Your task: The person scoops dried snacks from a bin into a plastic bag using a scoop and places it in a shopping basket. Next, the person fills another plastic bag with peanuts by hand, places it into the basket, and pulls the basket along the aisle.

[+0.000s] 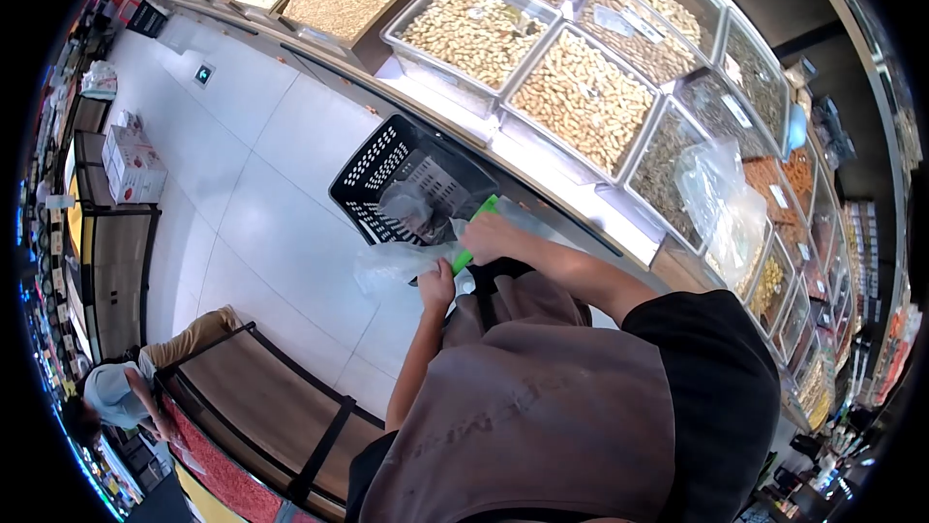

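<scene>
- A bright green, narrow bar [463, 259] lies at the centre of the frame, its long axis slanting from upper right to lower left.
- The right hand [491, 237] is closed around the bar's middle stretch, nearer to it than the left.
- The left hand [436, 284] sits just beyond the bar's lower end, fingers curled closed, seemingly gripping a thin, clear plastic bag [392, 266] that spreads to its left; the exact pinch is hidden.
- A black plastic basket with slotted walls [373, 175] lies above and left of both hands, with a crumpled, see-through bag [409, 206] inside.
- Clear bins of tan peanuts [585, 102] line the counter at upper right.
- At lower left, another person [121, 394] leans over a reddish display [232, 470], well apart.
</scene>
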Motion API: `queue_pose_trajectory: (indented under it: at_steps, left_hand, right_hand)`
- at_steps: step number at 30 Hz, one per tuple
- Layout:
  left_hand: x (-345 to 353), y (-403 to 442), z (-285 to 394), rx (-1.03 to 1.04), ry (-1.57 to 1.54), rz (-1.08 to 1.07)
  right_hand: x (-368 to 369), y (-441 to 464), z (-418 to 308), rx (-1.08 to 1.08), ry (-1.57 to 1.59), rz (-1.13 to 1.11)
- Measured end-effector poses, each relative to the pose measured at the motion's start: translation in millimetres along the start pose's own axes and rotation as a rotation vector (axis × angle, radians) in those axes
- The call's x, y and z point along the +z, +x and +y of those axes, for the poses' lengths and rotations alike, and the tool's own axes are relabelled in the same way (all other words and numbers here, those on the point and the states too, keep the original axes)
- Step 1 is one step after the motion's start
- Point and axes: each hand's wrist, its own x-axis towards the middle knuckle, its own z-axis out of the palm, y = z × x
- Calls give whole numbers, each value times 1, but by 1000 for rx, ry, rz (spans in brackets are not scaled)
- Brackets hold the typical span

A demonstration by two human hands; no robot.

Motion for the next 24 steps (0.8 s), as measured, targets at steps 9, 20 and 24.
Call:
queue_pose_trajectory:
  at_steps: [9,20,24]
  left_hand:
    - [-28,56,-20,-21,134,-452]
    - [-76,157,-46,-235,-87,35]
    - [-94,194,-55,-255,-50,107]
  right_hand:
    - [10,68,43,-191,-79,12]
    - [-87,193,47,-235,-83,-64]
    - [-103,238,52,-237,-113,-67]
